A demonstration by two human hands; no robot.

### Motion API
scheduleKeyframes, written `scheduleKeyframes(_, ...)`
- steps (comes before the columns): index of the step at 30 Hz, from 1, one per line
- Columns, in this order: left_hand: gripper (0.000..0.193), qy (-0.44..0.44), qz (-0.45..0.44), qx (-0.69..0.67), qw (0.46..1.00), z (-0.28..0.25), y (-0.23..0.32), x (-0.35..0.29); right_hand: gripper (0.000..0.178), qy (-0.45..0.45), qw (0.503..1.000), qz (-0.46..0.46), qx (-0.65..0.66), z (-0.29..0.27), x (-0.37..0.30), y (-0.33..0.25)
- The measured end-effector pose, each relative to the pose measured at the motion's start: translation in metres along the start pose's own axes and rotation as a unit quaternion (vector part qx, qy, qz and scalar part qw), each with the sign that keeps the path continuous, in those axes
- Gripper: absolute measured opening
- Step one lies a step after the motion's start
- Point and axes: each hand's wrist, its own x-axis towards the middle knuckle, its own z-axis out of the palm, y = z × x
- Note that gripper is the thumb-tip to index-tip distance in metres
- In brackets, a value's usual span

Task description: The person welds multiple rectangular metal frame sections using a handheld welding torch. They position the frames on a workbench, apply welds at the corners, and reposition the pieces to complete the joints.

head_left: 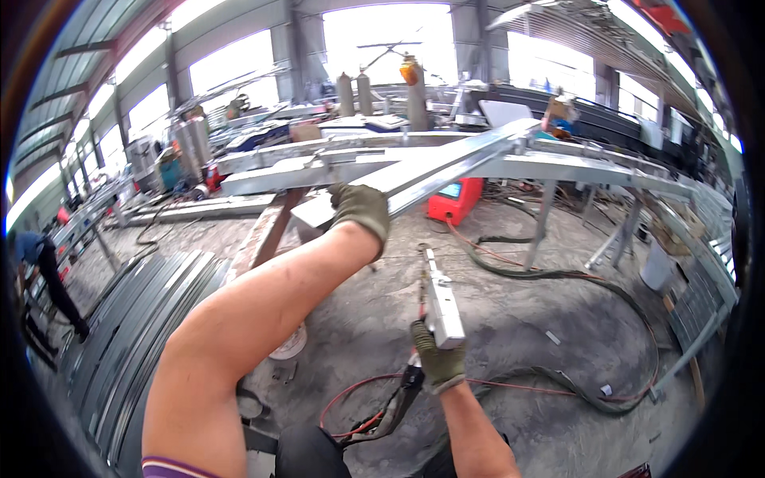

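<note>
My left hand (pixel 362 212), in an olive-green work glove, is closed over the near part of a long silvery metal bar (pixel 448 169). The bar runs away to the upper right, over a metal frame (pixel 510 167). Lower and to the right, my right hand (pixel 440 360) wears a matching glove. Its fingers are wrapped round a white, box-shaped welding gun (pixel 443 307), whose slim tip points away from me. A dark cable (pixel 409 385) and a thin red hose trail from beneath that hand. The gun's tip is apart from the bar. Part of its grip is hidden by the glove.
A red machine with a small screen (pixel 456 201) stands beyond the bar. A thick hose (pixel 637 311) loops over the concrete floor at right. Long metal strips (pixel 147 319) lie stacked at left. A white bucket (pixel 657 271) is at right. Another person (pixel 48 271) is at far left.
</note>
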Motion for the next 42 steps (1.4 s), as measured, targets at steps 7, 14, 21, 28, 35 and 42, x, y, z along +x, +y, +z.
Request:
scheduleKeyframes(7,0.097,-0.002,0.020,-0.346,0.938,-0.037,-0.120,0.029,0.022,0.020,0.999,0.001,0.039,-0.005,0.006,0.007)
scheduleKeyframes(14,0.140,-0.158,0.000,-0.380,0.911,-0.001,-0.100,0.031,0.024,0.019,0.999,0.030,0.038,-0.013,0.005,0.011)
scheduleKeyframes(21,0.104,-0.108,-0.044,-0.353,0.928,0.019,-0.095,0.030,0.021,0.014,0.998,0.057,0.013,0.008,-0.001,-0.008)
scheduleKeyframes(28,0.111,0.014,-0.056,-0.149,0.987,-0.023,-0.038,-0.008,0.024,0.048,0.999,-0.003,0.012,-0.005,0.000,-0.007)
scheduleKeyframes(35,0.056,0.149,-0.083,0.077,0.982,0.034,-0.057,-0.034,0.024,0.014,0.998,-0.003,0.068,0.033,-0.004,-0.026)
scheduleKeyframes(42,0.061,0.311,0.018,0.059,0.949,0.047,-0.003,-0.058,0.021,0.046,0.998,-0.031,-0.018,-0.008,0.003,-0.007)
